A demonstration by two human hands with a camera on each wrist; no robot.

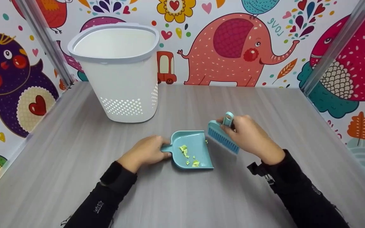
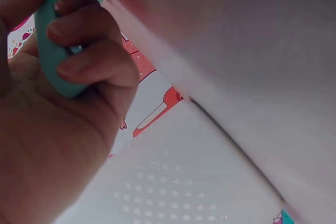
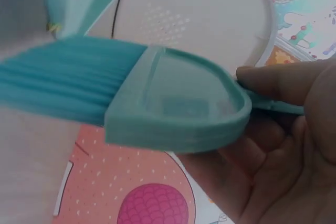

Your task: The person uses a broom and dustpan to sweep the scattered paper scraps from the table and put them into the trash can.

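In the head view my left hand (image 1: 149, 150) grips the short handle of a teal dustpan (image 1: 190, 137), its fingers curled round the handle (image 2: 60, 72) in the left wrist view. Several yellow-green scraps (image 1: 184, 150) lie in the pan, and one small scrap (image 1: 206, 141) shows at its front lip. My right hand (image 1: 249, 134) holds a teal hand brush (image 1: 222, 137) by its handle, just right of that lip. The brush is tilted with its bristles (image 3: 68, 77) pointing toward the table, apart from the pan in the head view.
A tall white wastebasket (image 1: 125, 79) with a grey rim and small holes low in its wall stands behind the dustpan, to the left. Printed cartoon panels (image 1: 173, 31) enclose the grey wood-grain table (image 1: 182, 196) at the back and both sides.
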